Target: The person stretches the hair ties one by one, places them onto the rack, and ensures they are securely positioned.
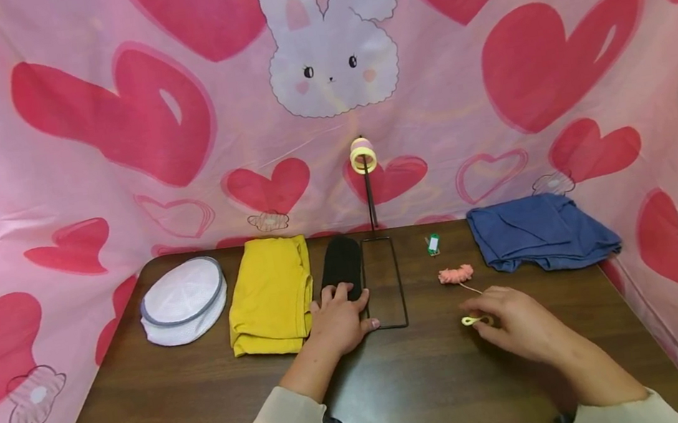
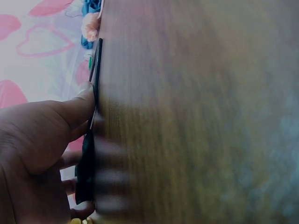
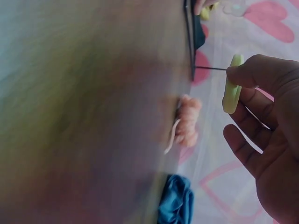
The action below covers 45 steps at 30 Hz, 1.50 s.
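My right hand [image 1: 520,325] pinches a pale yellow ring like a hair tie [image 3: 231,95] between thumb and fingers, above the table. Farther back lies a small bundle of peach yarn [image 1: 456,274] with a loose tail. My left hand [image 1: 340,321] rests its fingers on the near end of a flat black rounded item [image 1: 342,258], of a kind I cannot tell. The left thumb lies at the wire base [image 1: 400,282] of a black stand. Several yellow and pink rings [image 1: 363,155] hang at the top of its upright [image 1: 371,200].
A folded yellow cloth [image 1: 269,293] lies left of the black item. Beyond it sits a round white mesh piece [image 1: 183,295] with a grey rim. A green tag [image 1: 433,244] and a folded blue cloth [image 1: 540,230] lie at the back right of the brown table [image 1: 180,422]. Pink curtains surround it.
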Motion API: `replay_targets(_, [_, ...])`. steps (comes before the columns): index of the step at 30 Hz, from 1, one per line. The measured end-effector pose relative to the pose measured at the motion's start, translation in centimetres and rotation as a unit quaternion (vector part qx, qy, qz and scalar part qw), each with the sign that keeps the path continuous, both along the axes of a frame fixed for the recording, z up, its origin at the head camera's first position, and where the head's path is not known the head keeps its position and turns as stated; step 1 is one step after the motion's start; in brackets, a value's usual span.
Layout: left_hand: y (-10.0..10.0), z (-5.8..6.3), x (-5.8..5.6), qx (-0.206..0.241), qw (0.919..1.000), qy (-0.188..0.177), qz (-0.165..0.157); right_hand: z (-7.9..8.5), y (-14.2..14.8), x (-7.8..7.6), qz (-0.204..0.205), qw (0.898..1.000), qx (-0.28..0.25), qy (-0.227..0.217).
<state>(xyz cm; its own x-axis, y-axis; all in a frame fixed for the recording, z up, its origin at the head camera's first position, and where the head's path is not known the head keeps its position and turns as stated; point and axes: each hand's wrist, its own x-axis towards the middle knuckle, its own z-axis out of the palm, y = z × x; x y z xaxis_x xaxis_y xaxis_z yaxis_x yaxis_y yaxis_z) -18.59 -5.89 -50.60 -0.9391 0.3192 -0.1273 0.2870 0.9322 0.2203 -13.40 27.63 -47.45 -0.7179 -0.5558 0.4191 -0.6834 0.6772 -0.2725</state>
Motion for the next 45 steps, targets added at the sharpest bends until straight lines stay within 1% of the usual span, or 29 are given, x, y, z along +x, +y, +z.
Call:
replay_targets(8, [0.0, -0.1, 0.0, 0.0, 1.0, 0.002, -0.001, 1.6, -2.1, -1.0, 0.01, 0.999, -0.018, 0.025])
replay_targets(18, [0.0, -0.2, -0.2, -0.006, 1.0, 0.0, -0.004, 4.7, -4.4, -2.6, 0.056, 0.994, -0.034, 0.087])
replay_targets(22, [0.0, 0.0, -0.1, -0.005, 1.0, -0.002, -0.004, 5.7, -5.2, -3.0, 0.061, 0.993, -0.04, 0.096])
replay_targets(28, [0.1, 0.0, 0.0, -0.006, 1.0, 0.0, -0.004, 7.5, -6.6, -3.2, 0.066, 0.992, -0.058, 0.093])
replay_targets(38, [0.2, 0.2, -0.1, -0.009, 0.9999, -0.005, 0.001, 10.7, -8.5, -3.0, 0.083, 0.986, -0.089, 0.112])
replay_targets(41, [0.2, 0.3, 0.0, -0.008, 0.9999, -0.006, 0.001, 11.7, -9.0, -3.0, 0.092, 0.984, -0.092, 0.122])
replay_targets(45, [0.2, 0.3, -0.1, -0.009, 0.9999, -0.006, 0.001, 13.0, -9.6, -3.1, 0.098, 0.98, -0.09, 0.147])
